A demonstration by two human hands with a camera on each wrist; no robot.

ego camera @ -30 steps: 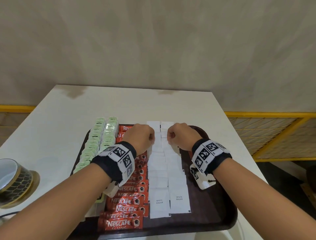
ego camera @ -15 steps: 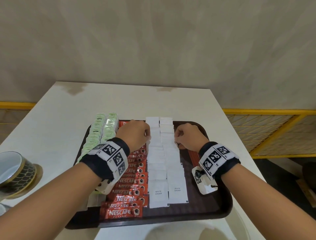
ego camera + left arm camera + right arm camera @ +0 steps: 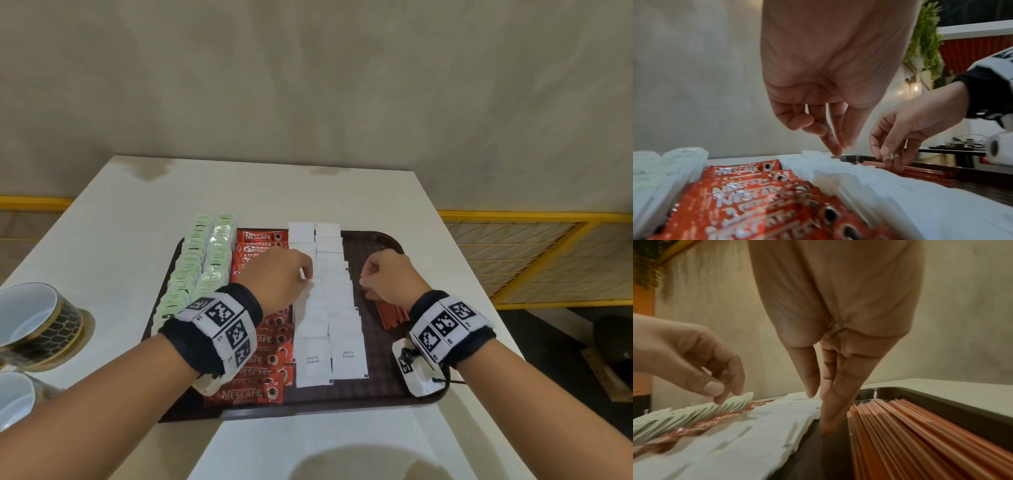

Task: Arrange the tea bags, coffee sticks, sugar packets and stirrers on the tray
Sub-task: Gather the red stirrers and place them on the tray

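The dark brown tray [image 3: 383, 387] sits on the pale worktop [image 3: 137, 212], its long axis running away from the person. Four groups lie on it in rows along that axis: pale green tea bags [image 3: 205, 260] in two columns at the left, glossy red coffee sticks [image 3: 255, 394] overlapping like shingles, each stick lying crosswise, white paper sugar packets [image 3: 313, 358] in two overlapping columns at the centre, and thin orange-red stirrers [image 3: 392, 313] bundled at the right, their lengths pointing away from the person and slightly leftward.

The left hand [image 3: 277, 279] hovers over the left sugar column, fingers [image 3: 835, 147] extended downward and close together, the tips touching the packets' upper edges; they clasp nothing. The right hand [image 3: 390, 277] is over the bare tray strip between sugar and stirrers, its fingers [image 3: 833, 410] straight, pressed together, tips on the tray floor just beside the stirrers.

Half a second ago both hands were closer together at the sugar columns; the right hand has since shifted rightward, exposing the stirrers, which its wrist covered before.

The tray has a raised rim and a fine textured floor. Two ceramic cups [image 3: 30, 318] with gold-and-black honeycomb bands stand on the worktop, left of the tray.
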